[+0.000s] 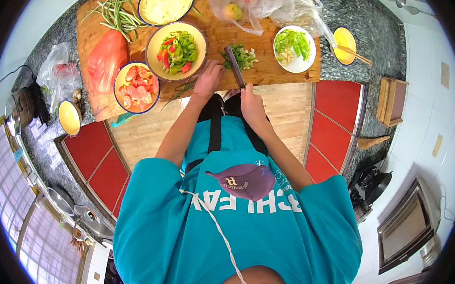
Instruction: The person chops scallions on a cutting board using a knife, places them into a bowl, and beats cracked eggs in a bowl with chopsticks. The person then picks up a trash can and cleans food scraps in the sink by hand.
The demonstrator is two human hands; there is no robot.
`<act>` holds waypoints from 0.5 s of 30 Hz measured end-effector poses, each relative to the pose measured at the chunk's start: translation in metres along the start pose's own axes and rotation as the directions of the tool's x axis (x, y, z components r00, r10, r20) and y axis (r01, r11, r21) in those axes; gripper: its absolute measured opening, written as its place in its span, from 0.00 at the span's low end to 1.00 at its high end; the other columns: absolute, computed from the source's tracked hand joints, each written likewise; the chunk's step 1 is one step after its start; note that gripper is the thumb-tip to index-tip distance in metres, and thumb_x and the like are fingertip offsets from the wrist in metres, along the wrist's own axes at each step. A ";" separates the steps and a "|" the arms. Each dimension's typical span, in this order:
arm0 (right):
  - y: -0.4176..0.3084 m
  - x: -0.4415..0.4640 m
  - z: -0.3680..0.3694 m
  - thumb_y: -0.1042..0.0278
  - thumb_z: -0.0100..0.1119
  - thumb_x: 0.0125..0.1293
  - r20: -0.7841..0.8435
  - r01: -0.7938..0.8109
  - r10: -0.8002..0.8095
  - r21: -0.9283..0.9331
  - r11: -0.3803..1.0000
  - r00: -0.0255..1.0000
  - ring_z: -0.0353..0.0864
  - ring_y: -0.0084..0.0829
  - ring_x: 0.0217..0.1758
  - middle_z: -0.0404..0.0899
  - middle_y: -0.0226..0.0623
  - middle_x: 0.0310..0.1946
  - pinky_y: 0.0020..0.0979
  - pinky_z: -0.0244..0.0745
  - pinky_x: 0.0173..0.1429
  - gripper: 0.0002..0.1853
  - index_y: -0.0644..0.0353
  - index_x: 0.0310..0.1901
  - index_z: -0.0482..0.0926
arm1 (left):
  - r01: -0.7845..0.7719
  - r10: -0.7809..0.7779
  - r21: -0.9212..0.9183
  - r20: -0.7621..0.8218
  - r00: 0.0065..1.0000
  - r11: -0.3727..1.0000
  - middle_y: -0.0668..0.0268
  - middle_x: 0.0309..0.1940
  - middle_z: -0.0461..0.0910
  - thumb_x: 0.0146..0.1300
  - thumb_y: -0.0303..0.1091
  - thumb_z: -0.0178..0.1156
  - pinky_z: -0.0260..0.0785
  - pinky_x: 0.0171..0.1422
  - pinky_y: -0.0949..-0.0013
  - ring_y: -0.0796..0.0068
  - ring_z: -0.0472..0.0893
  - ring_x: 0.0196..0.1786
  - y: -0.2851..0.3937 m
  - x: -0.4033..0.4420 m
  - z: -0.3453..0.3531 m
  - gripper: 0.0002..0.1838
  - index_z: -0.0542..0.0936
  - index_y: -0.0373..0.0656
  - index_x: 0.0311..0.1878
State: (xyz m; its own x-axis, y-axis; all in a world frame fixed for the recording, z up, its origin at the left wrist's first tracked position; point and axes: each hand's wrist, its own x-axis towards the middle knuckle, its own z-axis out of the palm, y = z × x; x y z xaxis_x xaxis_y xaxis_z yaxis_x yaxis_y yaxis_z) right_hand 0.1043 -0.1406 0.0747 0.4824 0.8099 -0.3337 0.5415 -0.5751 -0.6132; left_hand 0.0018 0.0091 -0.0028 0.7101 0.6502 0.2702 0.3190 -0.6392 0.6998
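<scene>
Knife point(235, 67) over near part of chopping board point(267, 72), far end toward 11 o'clock
Bearings from the knife, 12 being the top of the view: on the board, pepper bowl point(172, 27) at nearly 10 o'clock, white plate point(298, 66) between 2 and 3. Right hand point(253, 103) at 5, clamped on the knife's near end; apart from it, left hand point(209, 81) at 8, fingers bent at the board's near edge, cannot tell whether they grip anything. Knife's long axis runs from 5 to 11. Chopped greens point(244, 57) just beside, between 1 and 2
</scene>
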 end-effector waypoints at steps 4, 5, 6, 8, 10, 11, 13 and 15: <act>0.006 0.000 0.013 0.67 0.44 0.74 0.027 -0.010 0.011 -0.035 0.999 1.000 0.78 0.63 0.26 0.76 0.61 0.21 0.58 0.71 0.28 0.09 0.65 0.42 0.62 | -0.035 0.034 -0.032 -0.031 0.999 0.999 0.60 0.42 0.77 0.55 0.22 0.61 0.73 0.50 0.59 0.56 0.77 0.46 -0.004 -0.004 0.003 0.07 0.77 0.39 0.38; 0.012 0.000 0.020 0.67 0.44 0.74 0.043 -0.019 0.023 -0.074 0.997 0.999 0.78 0.63 0.27 0.76 0.62 0.21 0.58 0.71 0.29 0.09 0.66 0.44 0.62 | -0.032 0.032 -0.024 -0.005 0.999 0.999 0.59 0.42 0.77 0.55 0.22 0.62 0.73 0.49 0.60 0.56 0.78 0.46 -0.005 -0.005 0.003 0.08 0.78 0.38 0.39; 0.011 0.003 0.023 0.67 0.44 0.73 0.058 -0.026 0.033 -0.112 0.993 0.998 0.78 0.63 0.27 0.76 0.62 0.22 0.58 0.72 0.29 0.10 0.66 0.45 0.62 | -0.028 0.028 -0.022 -0.007 1.000 0.999 0.59 0.42 0.77 0.55 0.22 0.62 0.73 0.49 0.60 0.56 0.78 0.46 -0.004 -0.004 0.001 0.08 0.78 0.38 0.39; 0.013 0.005 0.024 0.68 0.45 0.73 0.060 -0.022 0.027 -0.096 0.995 0.998 0.78 0.64 0.28 0.76 0.62 0.22 0.58 0.73 0.30 0.10 0.67 0.47 0.63 | -0.040 0.040 -0.001 0.004 0.999 0.999 0.60 0.44 0.78 0.54 0.21 0.62 0.73 0.52 0.59 0.56 0.78 0.48 -0.001 -0.006 -0.004 0.14 0.79 0.39 0.45; 0.014 0.003 0.023 0.68 0.45 0.72 0.053 -0.025 0.029 -0.079 0.997 0.998 0.79 0.64 0.28 0.76 0.63 0.22 0.58 0.73 0.30 0.11 0.68 0.49 0.63 | -0.026 0.026 0.058 -0.011 1.000 0.998 0.60 0.46 0.78 0.53 0.21 0.62 0.73 0.53 0.59 0.56 0.78 0.49 0.006 -0.014 -0.012 0.16 0.79 0.39 0.47; 0.014 0.005 0.022 0.69 0.45 0.72 0.068 -0.031 0.038 -0.097 0.995 0.997 0.79 0.64 0.28 0.76 0.63 0.22 0.58 0.73 0.31 0.12 0.68 0.50 0.63 | -0.014 0.018 0.118 -0.033 0.999 0.993 0.60 0.47 0.78 0.53 0.21 0.61 0.73 0.54 0.59 0.56 0.78 0.50 0.007 -0.015 -0.016 0.18 0.79 0.39 0.49; 0.013 0.004 0.019 0.69 0.45 0.72 0.087 -0.037 0.048 -0.116 0.993 0.995 0.79 0.64 0.28 0.76 0.63 0.22 0.58 0.73 0.31 0.13 0.69 0.51 0.63 | -0.027 0.031 0.135 -0.028 0.999 0.990 0.60 0.49 0.78 0.53 0.22 0.61 0.73 0.55 0.59 0.56 0.78 0.51 0.003 -0.024 -0.020 0.18 0.79 0.40 0.50; 0.011 0.005 0.017 0.70 0.46 0.71 0.088 -0.014 0.023 -0.108 0.994 0.996 0.79 0.63 0.29 0.77 0.63 0.22 0.58 0.74 0.32 0.14 0.70 0.52 0.63 | -0.038 0.043 0.156 -0.027 0.999 0.987 0.60 0.50 0.78 0.54 0.22 0.61 0.72 0.56 0.59 0.56 0.78 0.51 -0.004 -0.029 -0.020 0.18 0.79 0.40 0.51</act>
State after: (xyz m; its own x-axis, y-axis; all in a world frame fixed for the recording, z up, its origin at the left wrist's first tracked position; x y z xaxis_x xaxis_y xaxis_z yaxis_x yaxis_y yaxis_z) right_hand 0.1007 -0.1408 0.0543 0.4323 0.8034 -0.4094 0.6060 -0.5951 -0.5278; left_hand -0.0326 0.0014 0.0002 0.7059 0.6330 0.3178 0.3858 -0.7199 0.5769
